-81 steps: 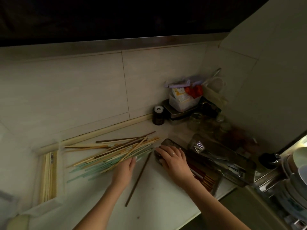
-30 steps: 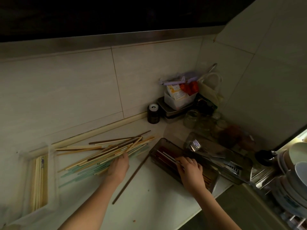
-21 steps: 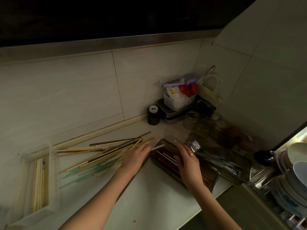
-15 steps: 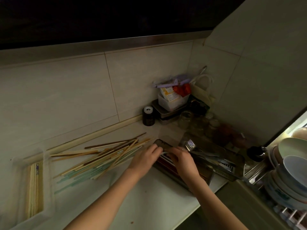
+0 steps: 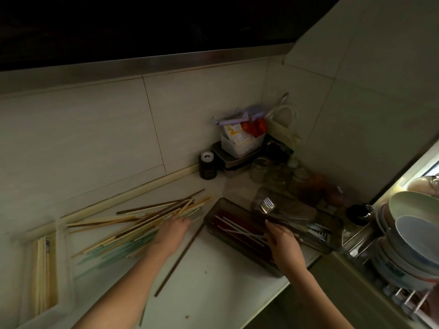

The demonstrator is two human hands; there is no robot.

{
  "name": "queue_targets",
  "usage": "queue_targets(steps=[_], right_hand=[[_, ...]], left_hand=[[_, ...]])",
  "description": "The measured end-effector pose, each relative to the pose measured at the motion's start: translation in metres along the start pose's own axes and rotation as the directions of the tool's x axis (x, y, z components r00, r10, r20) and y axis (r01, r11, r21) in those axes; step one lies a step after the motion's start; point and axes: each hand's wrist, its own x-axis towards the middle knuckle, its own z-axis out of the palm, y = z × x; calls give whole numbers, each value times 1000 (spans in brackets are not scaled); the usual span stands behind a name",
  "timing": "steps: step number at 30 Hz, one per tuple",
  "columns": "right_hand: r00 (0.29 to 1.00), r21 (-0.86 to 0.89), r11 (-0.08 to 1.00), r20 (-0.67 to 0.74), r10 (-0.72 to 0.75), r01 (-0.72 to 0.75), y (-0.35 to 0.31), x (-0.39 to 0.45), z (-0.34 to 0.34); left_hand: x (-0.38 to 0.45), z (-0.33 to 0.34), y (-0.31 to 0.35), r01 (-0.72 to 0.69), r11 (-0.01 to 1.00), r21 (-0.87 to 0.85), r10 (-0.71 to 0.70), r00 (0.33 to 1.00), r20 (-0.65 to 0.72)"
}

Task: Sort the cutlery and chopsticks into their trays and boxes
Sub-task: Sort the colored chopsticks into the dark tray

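Note:
A loose pile of wooden, pale and green chopsticks (image 5: 133, 226) lies on the white counter. My left hand (image 5: 173, 233) lies over the pile's right end with its fingers stretched out, blurred by motion. A dark tray (image 5: 213, 210) holds red and white chopsticks (image 5: 237, 231). My right hand (image 5: 282, 243) is over that tray's far side, fingertips down on its contents, gripping nothing that I can see. Behind it a second tray (image 5: 335, 236) holds metal cutlery, with a fork (image 5: 267, 205) at its left end. A white box (image 5: 61, 269) at far left holds light chopsticks.
One dark chopstick (image 5: 180, 255) lies alone between the pile and the dark tray. A black jar (image 5: 207, 165), a container of packets (image 5: 242, 143) and glass jars (image 5: 273, 172) fill the corner. Stacked bowls (image 5: 415, 236) sit in a rack at right.
My left hand carried a pale chopstick over to the dark tray, met my right hand there, and has swung back to the pile. My right hand stays at the tray.

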Motion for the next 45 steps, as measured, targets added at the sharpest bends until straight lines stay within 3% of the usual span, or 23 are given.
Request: queue_targets(steps=[6, 13, 18, 23, 27, 34, 38, 45], right_hand=[[1000, 27, 999, -11, -24, 24, -7, 0, 11], [999, 24, 999, 21, -32, 32, -12, 1, 20], [999, 30, 999, 31, -15, 14, -15, 2, 23], [999, 36, 999, 22, -30, 29, -19, 5, 25], [998, 43, 998, 37, -48, 46, -20, 3, 28], [997, 30, 999, 76, -33, 31, -19, -2, 28], [997, 44, 998, 62, -48, 45, -23, 1, 25], [992, 58, 990, 6, -126, 126, -43, 8, 19]], left_hand=[[-12, 17, -18, 128, 992, 16, -129, 991, 41], [-3, 30, -18, 156, 988, -14, -153, 983, 101], [4, 34, -11, 172, 983, 70, -179, 977, 117], [3, 33, -20, 166, 986, -23, -165, 986, 39], [3, 31, -27, 176, 981, -83, -168, 981, 92], [2, 33, -20, 187, 972, 142, -202, 974, 100], [-7, 20, -16, 217, 965, 146, -211, 976, -61], [-1, -15, -5, 58, 998, 23, -49, 957, -286]])
